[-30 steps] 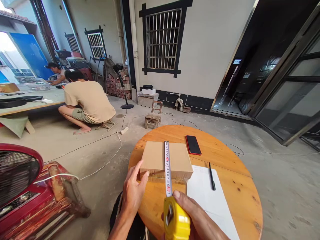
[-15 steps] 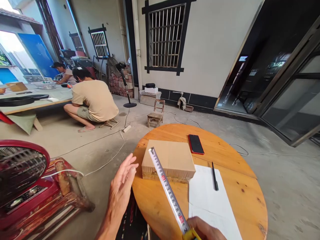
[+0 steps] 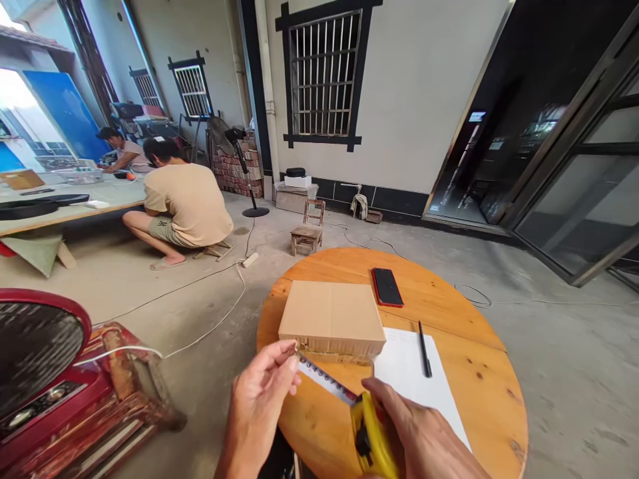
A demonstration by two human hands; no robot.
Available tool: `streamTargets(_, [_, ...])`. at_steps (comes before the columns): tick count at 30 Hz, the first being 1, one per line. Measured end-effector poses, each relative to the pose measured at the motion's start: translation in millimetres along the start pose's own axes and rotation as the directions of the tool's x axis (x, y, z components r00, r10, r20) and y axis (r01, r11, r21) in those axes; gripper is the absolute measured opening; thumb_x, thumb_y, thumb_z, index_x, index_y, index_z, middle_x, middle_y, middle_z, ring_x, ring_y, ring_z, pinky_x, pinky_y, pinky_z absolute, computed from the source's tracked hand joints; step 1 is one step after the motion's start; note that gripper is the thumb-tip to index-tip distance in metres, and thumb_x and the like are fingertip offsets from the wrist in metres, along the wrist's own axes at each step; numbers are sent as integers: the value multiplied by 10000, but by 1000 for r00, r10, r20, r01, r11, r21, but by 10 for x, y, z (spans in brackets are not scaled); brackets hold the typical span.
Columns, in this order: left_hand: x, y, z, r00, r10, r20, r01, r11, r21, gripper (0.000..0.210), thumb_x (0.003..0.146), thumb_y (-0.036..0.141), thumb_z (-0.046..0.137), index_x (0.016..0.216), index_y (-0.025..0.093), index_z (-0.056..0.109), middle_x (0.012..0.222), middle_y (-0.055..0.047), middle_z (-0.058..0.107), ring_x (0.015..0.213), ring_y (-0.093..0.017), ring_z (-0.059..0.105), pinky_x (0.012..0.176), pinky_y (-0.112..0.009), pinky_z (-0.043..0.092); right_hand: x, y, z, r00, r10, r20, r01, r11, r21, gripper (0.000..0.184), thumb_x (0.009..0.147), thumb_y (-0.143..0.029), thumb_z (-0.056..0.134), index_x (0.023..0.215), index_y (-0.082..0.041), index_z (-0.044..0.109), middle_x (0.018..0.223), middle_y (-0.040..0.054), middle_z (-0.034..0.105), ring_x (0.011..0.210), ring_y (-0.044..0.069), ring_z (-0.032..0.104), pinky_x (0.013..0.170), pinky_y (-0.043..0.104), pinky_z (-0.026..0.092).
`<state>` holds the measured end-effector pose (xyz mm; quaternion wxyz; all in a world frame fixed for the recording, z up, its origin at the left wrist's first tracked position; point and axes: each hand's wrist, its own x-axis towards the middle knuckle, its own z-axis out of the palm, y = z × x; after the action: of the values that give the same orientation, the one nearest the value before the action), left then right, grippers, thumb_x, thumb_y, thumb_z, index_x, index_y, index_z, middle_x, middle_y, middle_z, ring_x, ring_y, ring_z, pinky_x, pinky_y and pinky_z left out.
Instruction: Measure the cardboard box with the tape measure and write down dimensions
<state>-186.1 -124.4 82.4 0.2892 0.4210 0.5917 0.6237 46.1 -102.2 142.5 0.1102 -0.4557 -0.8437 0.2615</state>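
My right hand is wrapped round the yellow case of a tape measure above the table's near side. A short length of its white blade runs out to the left. My left hand pinches the blade's hooked end between thumb and forefinger. That end is at the near left corner of a closed brown cardboard box; whether it touches the box I cannot tell. A sheet of white paper lies right of the box, with a black pen on it.
A red-edged phone lies behind the box on the round wooden table. At left, a red fan rests on a wooden stool. Beyond sit two people at a long table. A small chair and cables stand on the floor.
My left hand has moved right and closed on the tape's end. The blade is shorter and lower, no longer across the box top. The yellow case has come further into view.
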Motion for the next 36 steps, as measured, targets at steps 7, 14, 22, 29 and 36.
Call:
streamTargets(7, [-37, -179, 43, 921, 390, 19, -361, 831, 423, 274, 937, 319, 526, 1181, 269, 641, 1108, -50, 658, 985, -192, 652, 846, -291, 540, 818, -166, -216, 954, -279, -110, 255, 948, -193, 517, 746, -299, 728, 1223, -161, 587, 1166, 134, 661, 1008, 296, 640, 863, 420, 525])
streamTargets(14, [209, -575, 223, 828, 555, 77, -445, 567, 693, 384, 926, 257, 542, 1308, 216, 549, 1479, -158, 414, 1367, -358, 387, 1058, -553, 387, 1722, -97, -128, 908, -419, -36, 398, 884, -247, 578, 723, -328, 782, 1220, -81, 621, 1192, 189, 672, 1096, 322, 625, 950, 424, 483])
streamTargets(22, [557, -652, 109, 853, 521, 35, -394, 599, 697, 267, 921, 276, 569, 1169, 242, 663, 1382, -130, 528, 1230, -340, 530, 1041, -519, 382, 1166, 645, -550, 967, -189, -169, 150, 964, -220, 243, 955, -271, 497, 1062, -198, 702, 1004, 49, 733, 809, 167, 668, 724, 284, 485])
streamTargets(29, [755, -668, 108, 861, 509, -7, -350, 601, 719, 280, 923, 306, 564, 1162, 214, 677, 1389, -134, 531, 1233, -344, 533, 1073, -517, 358, 510, 1798, -312, 993, -48, -112, -15, 866, -501, 376, 823, -6, 425, 988, -184, 713, 848, 87, 676, 557, 130, 539, 511, 257, 282])
streamTargets(36, [182, -529, 376, 767, 641, -20, -466, 579, 669, 528, 887, 199, 603, 1399, 222, 476, 1463, -154, 435, 1327, -332, 443, 1109, -526, 325, 409, 2082, -78, 983, -167, -82, 96, 831, -548, 248, 849, -33, 467, 853, -198, 652, 975, 77, 649, 636, 139, 544, 562, 268, 317])
